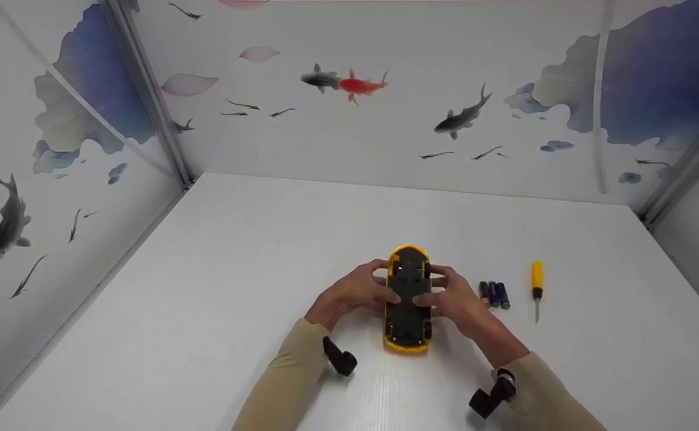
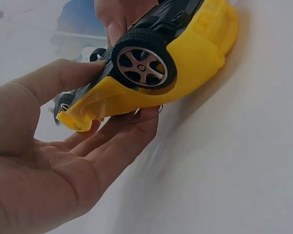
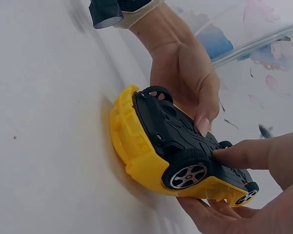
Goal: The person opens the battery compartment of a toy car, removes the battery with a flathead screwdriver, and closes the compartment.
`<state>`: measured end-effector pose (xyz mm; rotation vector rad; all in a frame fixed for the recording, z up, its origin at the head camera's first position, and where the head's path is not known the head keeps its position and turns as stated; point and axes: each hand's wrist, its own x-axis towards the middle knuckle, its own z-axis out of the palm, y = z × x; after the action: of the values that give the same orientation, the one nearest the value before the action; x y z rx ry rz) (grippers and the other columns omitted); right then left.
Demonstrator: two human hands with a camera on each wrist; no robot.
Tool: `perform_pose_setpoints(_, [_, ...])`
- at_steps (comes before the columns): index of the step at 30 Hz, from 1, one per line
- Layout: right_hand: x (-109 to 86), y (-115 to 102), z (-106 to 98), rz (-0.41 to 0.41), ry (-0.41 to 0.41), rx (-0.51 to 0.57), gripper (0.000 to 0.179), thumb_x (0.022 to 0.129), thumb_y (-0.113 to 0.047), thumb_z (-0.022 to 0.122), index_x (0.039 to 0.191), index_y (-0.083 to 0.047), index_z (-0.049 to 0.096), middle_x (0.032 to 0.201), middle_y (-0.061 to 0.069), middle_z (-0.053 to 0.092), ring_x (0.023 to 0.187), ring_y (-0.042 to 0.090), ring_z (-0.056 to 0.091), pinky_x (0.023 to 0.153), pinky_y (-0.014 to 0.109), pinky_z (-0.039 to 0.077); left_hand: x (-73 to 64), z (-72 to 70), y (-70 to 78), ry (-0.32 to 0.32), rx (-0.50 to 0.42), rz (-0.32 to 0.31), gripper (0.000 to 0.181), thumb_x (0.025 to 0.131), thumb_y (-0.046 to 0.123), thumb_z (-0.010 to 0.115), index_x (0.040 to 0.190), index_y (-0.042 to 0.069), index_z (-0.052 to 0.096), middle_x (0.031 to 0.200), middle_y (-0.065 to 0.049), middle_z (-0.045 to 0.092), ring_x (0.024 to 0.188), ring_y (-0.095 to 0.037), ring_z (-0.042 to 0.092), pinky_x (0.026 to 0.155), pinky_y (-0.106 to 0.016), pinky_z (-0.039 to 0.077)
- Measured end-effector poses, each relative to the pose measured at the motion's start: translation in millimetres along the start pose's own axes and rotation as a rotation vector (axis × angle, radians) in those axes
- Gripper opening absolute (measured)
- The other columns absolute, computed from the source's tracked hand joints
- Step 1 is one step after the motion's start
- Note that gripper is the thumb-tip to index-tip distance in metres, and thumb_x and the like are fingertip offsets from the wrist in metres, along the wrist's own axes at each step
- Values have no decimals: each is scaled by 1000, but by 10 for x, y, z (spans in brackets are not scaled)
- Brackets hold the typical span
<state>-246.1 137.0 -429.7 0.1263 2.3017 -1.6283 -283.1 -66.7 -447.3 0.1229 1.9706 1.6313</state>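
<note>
A yellow toy car (image 1: 408, 323) is held upside down between both hands, its black underside facing up and its spoked wheels (image 2: 142, 67) showing. The left hand (image 1: 358, 287) grips it from the left, thumb on the underside and fingers beneath the body. From the right, the right hand (image 1: 458, 299) holds it in the same way, its thumb pressing the black base (image 3: 180, 129). In the right wrist view, the yellow end of the car (image 3: 124, 124) is close to the white tabletop; whether it touches cannot be told.
Several dark batteries (image 1: 494, 294) lie side by side to the right of the right hand. Farther right lies a screwdriver (image 1: 537, 281) with a yellow handle, its shaft toward the person. White panels (image 1: 385, 143) painted with fish enclose the white table (image 1: 236, 239).
</note>
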Motion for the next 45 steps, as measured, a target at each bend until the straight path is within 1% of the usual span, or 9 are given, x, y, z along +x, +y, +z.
perform_pose_setpoints(4, [-1, 1, 5, -5, 11, 1, 82, 87, -4, 70, 156, -7, 26, 150, 25, 40, 120, 36, 62, 100, 45, 56, -7, 8, 16, 14, 7, -2, 79, 80, 5, 78, 149, 21, 42, 135, -15, 61, 106, -23, 70, 92, -40, 60])
perform_pose_setpoints(8, [-6, -3, -6, -12, 9, 3, 82, 87, -5, 70, 156, -7, 26, 151, 24, 40, 121, 36, 62, 99, 45, 56, -13, 14, 30, 15, 7, 2, 79, 81, 5, 78, 149, 21, 41, 136, -14, 62, 108, -23, 70, 94, -41, 59])
perform_pose_setpoints(17, [-13, -16, -44, -30, 33, 17, 77, 91, -10, 71, 156, -11, 31, 154, 24, 40, 125, 39, 61, 97, 42, 58, -27, 16, 74, 58, 5, 57, 82, 83, 7, 77, 153, 20, 37, 136, -16, 61, 112, -27, 68, 98, -44, 57])
perform_pose_setpoints(21, [-31, -42, -48, -44, 42, 33, 73, 92, -7, 69, 155, -10, 33, 153, 24, 40, 125, 40, 60, 95, 41, 58, -35, 5, 96, 68, -29, 59, 80, 84, 7, 76, 153, 22, 37, 137, -17, 60, 112, -27, 68, 98, -45, 57])
perform_pose_setpoints(24, [-56, -62, -44, -58, 44, 40, 71, 92, -7, 67, 155, -11, 34, 154, 23, 40, 129, 40, 58, 96, 41, 58, -41, 3, 110, 88, -64, 57, 78, 85, 9, 75, 152, 22, 38, 136, -17, 60, 111, -27, 68, 97, -45, 57])
perform_pose_setpoints(30, [-127, -100, -6, -69, 57, 15, 72, 91, -8, 69, 154, -10, 34, 156, 22, 37, 137, 41, 50, 104, 46, 53, -59, 3, 126, 127, -93, 56, 71, 89, 18, 72, 152, 20, 39, 134, -17, 62, 112, -28, 67, 95, -44, 58])
perform_pose_setpoints(35, [-134, -93, 14, -66, 63, -17, 78, 91, -16, 72, 156, -10, 30, 156, 21, 37, 139, 40, 48, 109, 52, 48, -74, 19, 140, 134, -102, 57, 66, 93, 31, 70, 152, 21, 41, 134, -16, 63, 114, -28, 67, 95, -44, 58])
perform_pose_setpoints(41, [-139, -85, 26, -74, 69, -78, 89, 88, -32, 77, 158, -11, 26, 158, 19, 36, 143, 40, 42, 112, 56, 43, -87, 36, 149, 125, -113, 106, 60, 97, 43, 64, 150, 24, 45, 136, -15, 62, 115, -29, 67, 92, -43, 60])
perform_pose_setpoints(45, [-150, -97, 46, -77, 78, -114, 98, 85, -37, 80, 159, -10, 22, 159, 19, 34, 143, 41, 40, 112, 58, 42, -85, 36, 142, 114, -100, 139, 57, 98, 46, 60, 150, 26, 46, 137, -14, 60, 116, -30, 67, 91, -42, 60])
